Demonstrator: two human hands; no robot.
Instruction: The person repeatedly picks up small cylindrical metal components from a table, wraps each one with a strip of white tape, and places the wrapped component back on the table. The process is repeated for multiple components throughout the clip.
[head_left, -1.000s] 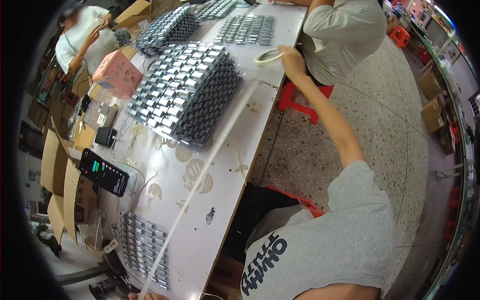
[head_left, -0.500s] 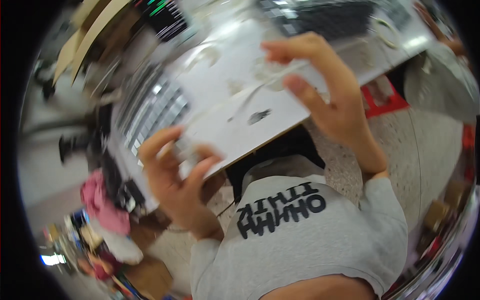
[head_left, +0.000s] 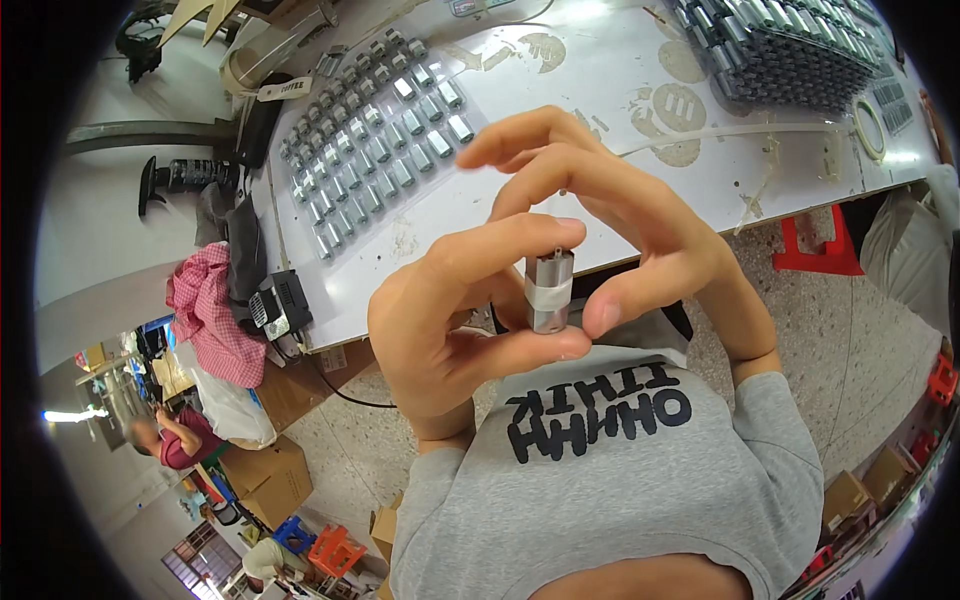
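Note:
Between the thumb and index finger of my left hand [head_left: 430,315] stands a small silver electric motor [head_left: 549,296] with a white band round its middle. The fingertip presses its top end, where a small metal tab shows, and the thumb supports its bottom end. My right hand [head_left: 655,225] is just to the right, fingers apart and curved, with nothing seen in it. Its thumb tip is close beside the motor; I cannot tell whether they touch. Both hands are raised above the table's front edge.
Rows of similar motors [head_left: 411,122] stand in a clear tray on the white table [head_left: 590,60]. Stacked trays of motors [head_left: 770,60] and a tape roll [head_left: 868,130] are at the far right. A black device [head_left: 285,303] sits at the left corner; a red stool [head_left: 815,250] is at right.
My left hand has moved right and a little up, close to my right hand, which has come down slightly. The view has turned, and the earlier blur has cleared, so the motor shows plainly.

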